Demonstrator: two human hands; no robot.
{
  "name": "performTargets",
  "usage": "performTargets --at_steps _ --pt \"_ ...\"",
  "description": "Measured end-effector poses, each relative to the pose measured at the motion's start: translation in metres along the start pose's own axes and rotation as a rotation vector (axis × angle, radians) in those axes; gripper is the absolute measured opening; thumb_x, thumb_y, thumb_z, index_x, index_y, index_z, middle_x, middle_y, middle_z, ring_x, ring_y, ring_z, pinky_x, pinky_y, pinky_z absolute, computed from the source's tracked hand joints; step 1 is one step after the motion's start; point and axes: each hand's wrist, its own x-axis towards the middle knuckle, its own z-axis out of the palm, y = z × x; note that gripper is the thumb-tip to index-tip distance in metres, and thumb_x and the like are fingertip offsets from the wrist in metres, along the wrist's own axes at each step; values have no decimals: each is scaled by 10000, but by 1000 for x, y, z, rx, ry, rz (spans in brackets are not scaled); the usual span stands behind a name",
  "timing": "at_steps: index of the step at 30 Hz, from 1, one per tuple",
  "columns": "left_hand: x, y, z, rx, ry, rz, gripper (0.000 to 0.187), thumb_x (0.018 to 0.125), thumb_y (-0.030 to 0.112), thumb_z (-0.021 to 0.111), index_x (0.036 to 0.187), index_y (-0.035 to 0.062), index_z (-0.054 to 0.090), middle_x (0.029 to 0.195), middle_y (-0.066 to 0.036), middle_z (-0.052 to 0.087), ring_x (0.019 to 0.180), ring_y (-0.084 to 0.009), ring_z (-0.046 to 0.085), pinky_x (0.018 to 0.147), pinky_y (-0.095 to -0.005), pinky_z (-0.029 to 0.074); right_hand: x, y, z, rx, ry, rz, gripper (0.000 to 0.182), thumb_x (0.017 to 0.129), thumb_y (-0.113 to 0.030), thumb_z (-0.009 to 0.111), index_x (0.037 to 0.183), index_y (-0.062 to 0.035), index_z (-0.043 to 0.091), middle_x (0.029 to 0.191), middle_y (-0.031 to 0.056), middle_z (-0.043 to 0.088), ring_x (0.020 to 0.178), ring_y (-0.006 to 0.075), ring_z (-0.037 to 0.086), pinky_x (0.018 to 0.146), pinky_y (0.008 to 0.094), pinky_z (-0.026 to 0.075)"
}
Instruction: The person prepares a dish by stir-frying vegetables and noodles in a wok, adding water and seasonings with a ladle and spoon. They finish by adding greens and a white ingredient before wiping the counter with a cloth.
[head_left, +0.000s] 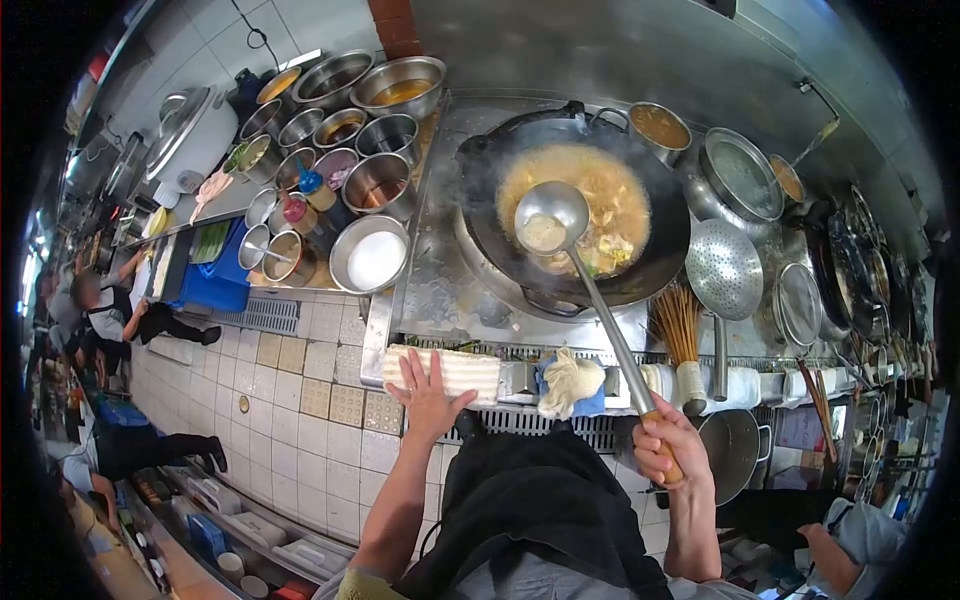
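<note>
I see the right hand (676, 441), lower right, its fingers wrapped around a long ladle (600, 308). The ladle reaches over brown soup (615, 195) in the black wok (672, 225), upper middle. The left hand (428, 405), fingers spread, lies on a striped towel (476, 378).

A wooden-handled ladle (609, 330) is slanting from near right over a dark wok (669, 215) of steaming brown broth (575, 170); a striped towel (475, 376) is lying near left.
</note>
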Motion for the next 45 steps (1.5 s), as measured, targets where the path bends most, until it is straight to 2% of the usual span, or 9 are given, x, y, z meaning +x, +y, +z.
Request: performTargets --at_steps 8,17,21,22,24,27,31,39,45 --pt "0 -1 2 3 9 6 1084 759 724 586 1533 91 166 1569 -284 -24 1450 -454 -74 1014 -761 -68 -17 -4 33 -259 -131 -2 678 876 37 560 1491 -83 300 654 46 459 409 93 412 370 222 335" --pt "0 1 -1 -10 0 1 1080 763 723 582 1532 90 165 1569 -281 -16 1449 -460 -61 1014 -762 -59 -15 1 44 -711 -136 -43 696 886 46 565 1508 -72 277 620 -10 483 445 59 438 408 211 360" --pt "-1 2 -1 -30 -9 -8 1078 764 677 627 1534 91 152 1574 -274 -44 1450 -449 -96 1018 -752 -76 -14 2 41 -741 -79 -79 693 889 38 571 1507 -66 274 627 -13 485 452 58 446 413 210 368" --pt "-1 5 -4 -8 6 -8 1070 758 701 609 1527 85 190 1574 -272 -12 1451 -456 -64 1016 -766 -38 -11 3 38 -698 -38 -111 691 888 37 573 1505 -66 279 631 -11 486 455 60 449 412 211 369" --pt "0 6 -6 -15 -7 -11 1072 757 701 610 1527 86 189 1574 -272 -11 1451 -455 -63 1017 -766 -34 -3 6 33 -574 30 -179 674 875 47 560 1491 -49 302 650 30 509 426 85 441 381 222 354" --pt "0 7 -7 -17 -24 -20 1079 753 707 607 1529 88 182 1577 -265 -15 1454 -447 -66 1020 -764 -30 8 2 21 -455 106 -216 658 881 20 571 1480 -56 308 650 25 512 425 90 463 352 228 359" --pt "0 5 -6 -13 -29 -30 1093 746 716 606 1530 88 176 1580 -256 -26 1457 -435 -71 1022 -762 -33 25 -12 14 -232 170 -239 498 885 -5 568 1358 -74 429 669 37 479 398 102 437 321 251 368" --pt "0 5 -5 -7 -32 -30 1107 740 716 614 1531 83 167 1578 -257 -31 1456 -437 -69 1024 -759 -39 51 -23 8 -154 73 -185 445 909 -53 586 1321 -91 422 685 38 474 413 99 433 325 246 366" --pt "1 6 -7 -20 -49 -33 1108 746 687 638 1537 93 139 1577 -262 -52 1453 -435 -104 1015 -753 -78 64 -21 9 -86 157 -153 386 926 -53 556 1296 -120 468 678 51 466 400 89 397 301 240 317"
